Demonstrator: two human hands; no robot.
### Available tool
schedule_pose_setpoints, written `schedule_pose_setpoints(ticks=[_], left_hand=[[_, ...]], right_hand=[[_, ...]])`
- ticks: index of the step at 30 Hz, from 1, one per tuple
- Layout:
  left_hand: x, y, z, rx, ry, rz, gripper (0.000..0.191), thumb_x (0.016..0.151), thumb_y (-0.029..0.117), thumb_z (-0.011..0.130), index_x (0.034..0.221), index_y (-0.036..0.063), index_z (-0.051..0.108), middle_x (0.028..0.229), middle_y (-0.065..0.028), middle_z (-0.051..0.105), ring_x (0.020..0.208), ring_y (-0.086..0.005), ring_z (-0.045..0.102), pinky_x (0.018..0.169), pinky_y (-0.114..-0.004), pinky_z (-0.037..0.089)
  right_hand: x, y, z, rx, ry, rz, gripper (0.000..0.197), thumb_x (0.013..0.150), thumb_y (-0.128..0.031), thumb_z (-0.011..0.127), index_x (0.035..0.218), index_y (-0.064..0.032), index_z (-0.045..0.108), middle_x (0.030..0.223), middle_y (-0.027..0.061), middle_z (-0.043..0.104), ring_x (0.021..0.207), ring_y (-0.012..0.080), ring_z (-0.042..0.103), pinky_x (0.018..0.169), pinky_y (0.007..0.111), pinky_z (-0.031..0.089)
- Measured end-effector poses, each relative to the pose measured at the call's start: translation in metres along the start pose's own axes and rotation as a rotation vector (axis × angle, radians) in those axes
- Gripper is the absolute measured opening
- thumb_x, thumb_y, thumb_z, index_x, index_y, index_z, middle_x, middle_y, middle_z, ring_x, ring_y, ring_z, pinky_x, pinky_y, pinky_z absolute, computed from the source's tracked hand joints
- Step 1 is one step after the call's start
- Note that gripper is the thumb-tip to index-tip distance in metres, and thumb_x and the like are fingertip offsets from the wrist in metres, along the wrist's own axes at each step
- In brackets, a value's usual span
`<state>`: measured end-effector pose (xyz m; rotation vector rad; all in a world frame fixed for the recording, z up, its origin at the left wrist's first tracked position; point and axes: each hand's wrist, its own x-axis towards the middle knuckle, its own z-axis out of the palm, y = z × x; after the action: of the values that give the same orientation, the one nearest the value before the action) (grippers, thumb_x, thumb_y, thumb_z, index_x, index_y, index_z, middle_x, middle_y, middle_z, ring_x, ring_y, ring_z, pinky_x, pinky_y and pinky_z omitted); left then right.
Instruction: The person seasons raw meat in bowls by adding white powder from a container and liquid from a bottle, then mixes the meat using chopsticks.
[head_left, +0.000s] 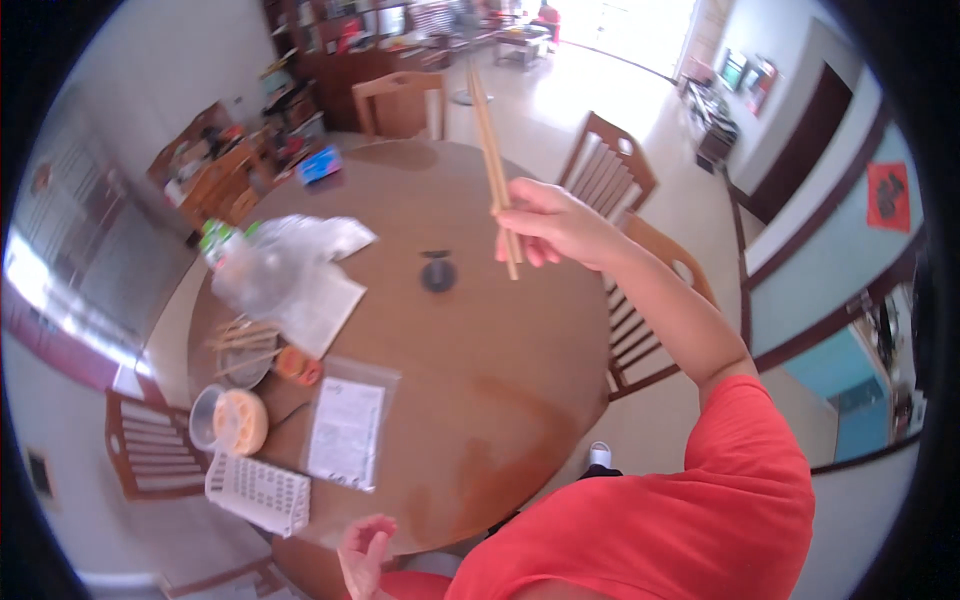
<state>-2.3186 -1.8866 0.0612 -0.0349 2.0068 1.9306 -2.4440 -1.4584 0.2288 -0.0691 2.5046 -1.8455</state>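
Observation:
My right hand (544, 221) grips a pair of wooden chopsticks (491, 161), raised above the round brown dining table (427, 360) with their long ends pointing away from me. Low in the view, by the table's near edge, my left hand (366, 553) is empty with its fingers loosely curled and thumb apart. Closest to it stands a white plastic basket (259, 493) with slotted walls. Beyond the basket lies a printed sheet in a clear plastic sleeve (346, 431). A small dark round object (438, 274) rests near the middle of the table.
At the left are an orange-topped round container (240, 421), a bowl with several chopsticks across it (244, 352), a small orange-red item (298, 366) and crumpled plastic bags (270, 262). A blue and pink packet (320, 165) lies at the far edge. Wooden chairs (611, 161) surround the table.

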Motion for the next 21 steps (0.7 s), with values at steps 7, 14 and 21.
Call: schedule_pose_setpoints(ticks=[7, 14, 21], left_hand=[[0.035, 0.018, 0.226, 0.034, -0.384, 0.103, 0.026, 0.079, -0.006, 0.054, 0.105, -0.0013, 0.055, 0.094, -0.0098, 0.062, 0.086, -0.0165, 0.059, 0.081, -0.029, 0.048], [0.013, 0.053, 0.610, 0.034, -1.032, 0.087, 0.023, 0.085, -0.002, 0.054, 0.108, -0.0023, 0.054, 0.100, -0.0093, 0.061, 0.094, -0.0153, 0.058, 0.085, -0.028, 0.046], [-0.077, 0.019, 0.912, 0.331, -1.480, 0.274, 0.026, 0.090, 0.013, 0.050, 0.110, -0.0042, 0.055, 0.098, -0.0094, 0.062, 0.086, -0.0131, 0.058, 0.077, -0.026, 0.047]], right_hand=[[-0.252, 0.083, -0.228, 0.095, 0.460, 0.047, 0.019, 0.091, -0.021, 0.050, 0.094, -0.0032, 0.048, 0.072, 0.0091, 0.062, 0.058, 0.0127, 0.060, 0.044, 0.021, 0.043], [-0.510, 0.195, -0.364, 0.378, 0.877, 0.236, 0.019, 0.092, -0.019, 0.046, 0.104, -0.0046, 0.046, 0.078, 0.0085, 0.060, 0.062, 0.0181, 0.063, 0.048, 0.026, 0.050], [-0.657, 0.262, -0.376, 0.694, 1.152, 0.332, 0.025, 0.094, -0.021, 0.039, 0.111, -0.0025, 0.041, 0.080, 0.0096, 0.059, 0.063, 0.0207, 0.064, 0.051, 0.027, 0.051]])
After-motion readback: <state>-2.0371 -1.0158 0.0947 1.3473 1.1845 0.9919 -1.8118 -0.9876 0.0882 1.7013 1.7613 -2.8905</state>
